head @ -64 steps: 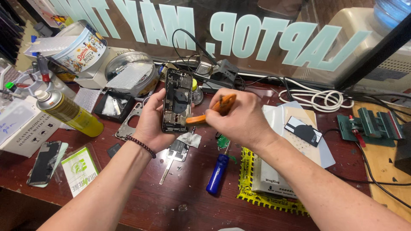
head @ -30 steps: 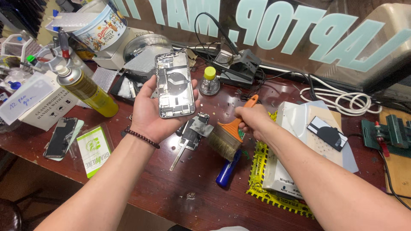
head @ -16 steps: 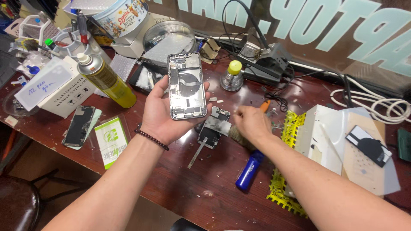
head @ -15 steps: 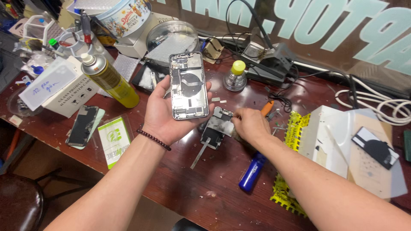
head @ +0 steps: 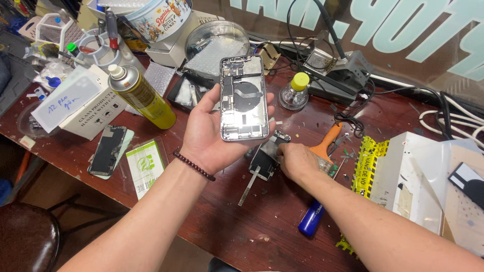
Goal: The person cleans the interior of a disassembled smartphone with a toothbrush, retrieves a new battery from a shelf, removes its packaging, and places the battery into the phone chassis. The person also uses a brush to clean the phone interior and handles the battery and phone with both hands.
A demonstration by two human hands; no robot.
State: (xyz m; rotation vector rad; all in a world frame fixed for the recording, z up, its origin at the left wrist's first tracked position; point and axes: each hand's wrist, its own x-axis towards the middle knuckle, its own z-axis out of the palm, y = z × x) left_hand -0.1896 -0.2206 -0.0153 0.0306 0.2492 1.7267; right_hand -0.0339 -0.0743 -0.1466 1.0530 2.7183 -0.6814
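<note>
My left hand (head: 209,138) holds an opened phone body (head: 243,98) upright above the table, with its inner parts and round coil facing me. My right hand (head: 298,161) rests low on the wooden table (head: 242,226), its fingertips pinched on a small black phone part (head: 263,162) that lies just below the phone body. An orange-handled brush (head: 326,144) lies beside my right hand, touching its far side. A thin metal pry tool (head: 248,180) pokes out from under the black part.
A yellow spray can (head: 143,96), a white box (head: 83,103), a dark phone screen (head: 107,150) and a green-white packet (head: 146,167) lie left. A yellow-capped bottle (head: 294,92) and a soldering station (head: 339,70) stand behind. A blue lighter (head: 311,219) and a white unit with yellow tape (head: 403,176) sit right.
My right hand has laid the orange brush down and moved left onto the small black part. My left hand still holds the phone body, now turned to face me.
</note>
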